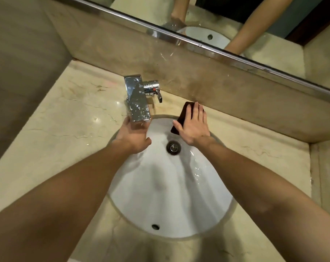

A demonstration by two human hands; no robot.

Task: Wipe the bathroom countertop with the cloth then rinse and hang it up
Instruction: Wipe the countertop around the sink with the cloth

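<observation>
A dark brown cloth point(183, 112) lies flat on the beige marble countertop point(66, 125), at the sink's far rim just below the backsplash. My right hand point(193, 125) presses flat on the cloth with fingers spread, covering most of it. My left hand point(135, 135) rests open at the sink's far left rim, under the spout of the chrome faucet point(138, 99), holding nothing. The white oval sink point(171, 186) lies between my forearms and its basin looks wet.
The faucet's lever handle point(156, 89) points right. A metal drain plug point(173, 147) sits in the basin. A stone backsplash point(217, 87) and a mirror point(236, 19) with a metal edge run behind the counter. A side wall closes the counter at the right.
</observation>
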